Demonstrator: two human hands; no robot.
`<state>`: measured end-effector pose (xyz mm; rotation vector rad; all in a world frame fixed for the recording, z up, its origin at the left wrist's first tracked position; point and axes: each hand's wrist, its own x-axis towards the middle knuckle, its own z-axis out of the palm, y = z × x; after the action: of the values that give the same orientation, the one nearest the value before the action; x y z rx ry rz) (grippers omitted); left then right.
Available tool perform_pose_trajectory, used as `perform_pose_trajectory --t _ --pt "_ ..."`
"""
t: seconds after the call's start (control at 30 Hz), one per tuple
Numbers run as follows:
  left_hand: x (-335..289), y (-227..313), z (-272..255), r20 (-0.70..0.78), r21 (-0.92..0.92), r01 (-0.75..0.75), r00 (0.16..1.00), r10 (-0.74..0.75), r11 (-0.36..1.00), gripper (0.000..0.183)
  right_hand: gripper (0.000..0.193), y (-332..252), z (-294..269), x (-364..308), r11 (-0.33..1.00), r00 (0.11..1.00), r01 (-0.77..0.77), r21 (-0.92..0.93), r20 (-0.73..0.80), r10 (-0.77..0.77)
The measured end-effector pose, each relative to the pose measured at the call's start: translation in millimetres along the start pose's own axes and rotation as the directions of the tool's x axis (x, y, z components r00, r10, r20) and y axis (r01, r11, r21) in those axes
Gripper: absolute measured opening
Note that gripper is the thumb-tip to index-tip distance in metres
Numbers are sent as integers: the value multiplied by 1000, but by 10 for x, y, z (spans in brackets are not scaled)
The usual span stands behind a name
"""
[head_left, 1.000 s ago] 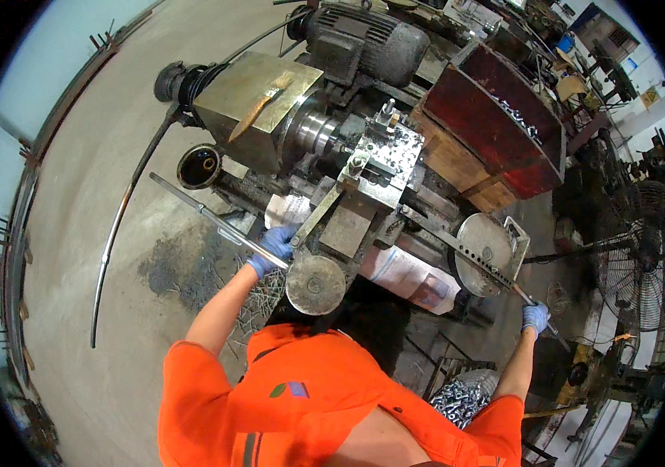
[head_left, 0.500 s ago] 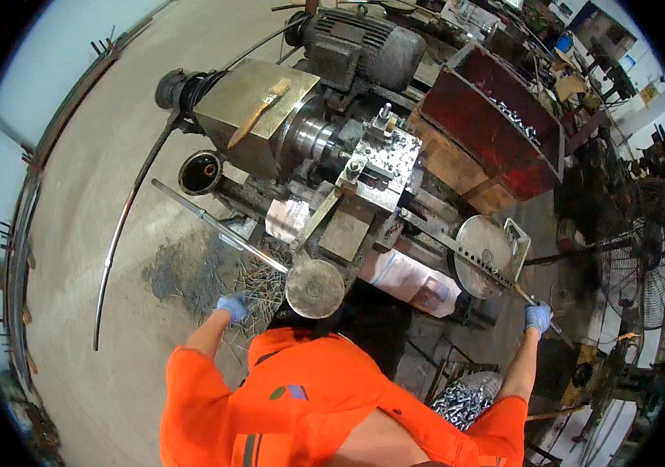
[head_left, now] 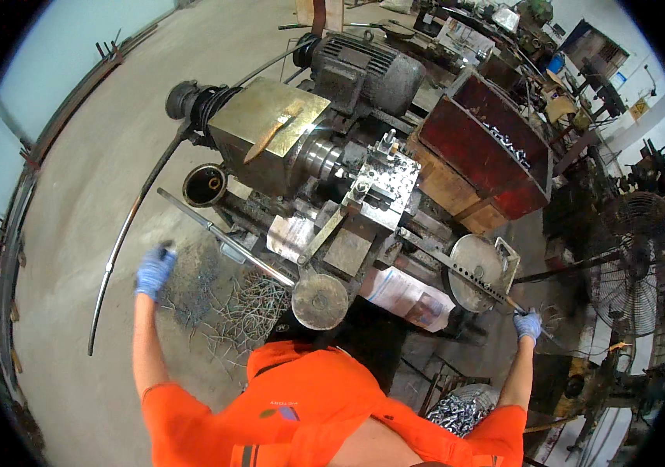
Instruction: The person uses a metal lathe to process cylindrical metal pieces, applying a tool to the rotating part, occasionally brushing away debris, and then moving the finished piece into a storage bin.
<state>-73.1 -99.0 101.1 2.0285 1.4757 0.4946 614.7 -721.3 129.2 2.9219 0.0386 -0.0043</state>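
My left hand (head_left: 155,271), in a blue glove, is raised at the left above the floor, beside a heap of long thin metal shavings (head_left: 248,307). Its fingers look drawn together around a small dark thing at their tips, too unclear to name. At the far right my gloved right hand (head_left: 528,325) is closed on the end of a lever rod (head_left: 513,303). That rod joins a flat bar with a row of holes (head_left: 468,266), which crosses a round metal disc (head_left: 475,268). Before me stands a lathe-like machine with a shiny chuck (head_left: 323,158) and a tool block (head_left: 388,183).
A brush (head_left: 271,136) lies on the machine's headstock cover (head_left: 227,117). Behind stand a motor (head_left: 379,74) and a red bin (head_left: 496,148) holding metal parts. A long bar (head_left: 223,233) with a round plate (head_left: 320,302) juts leftward. A basket of shiny parts (head_left: 463,411) sits by my right arm.
My left hand has moved left and away from me, off the near side of the shavings. My right hand stays on the lever rod, slightly lower in the view. The head view has shifted a little.
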Motion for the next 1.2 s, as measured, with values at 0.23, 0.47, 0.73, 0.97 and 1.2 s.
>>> perform_pose_trajectory --t 0.23,0.47,0.73,0.97,1.2 --pt "140 744 -930 -392 297 -82 898 200 951 28 48 -275 -623 -251 881 931 361 305 -167 -324" --pt "243 56 682 27 221 -56 998 52 974 41 31 -858 -782 -659 652 812 576 493 -440 -385" --pt "895 -449 1936 360 655 -524 850 385 544 26 23 -928 -666 -1360 618 830 557 555 -403 -386" --pt "396 -104 2451 -194 435 1 977 93 900 36 23 -943 -562 -1888 637 876 481 603 -304 -373" --pt "666 244 1759 390 603 -351 913 119 716 28 21 -670 -400 -1551 635 924 381 672 -259 -282"
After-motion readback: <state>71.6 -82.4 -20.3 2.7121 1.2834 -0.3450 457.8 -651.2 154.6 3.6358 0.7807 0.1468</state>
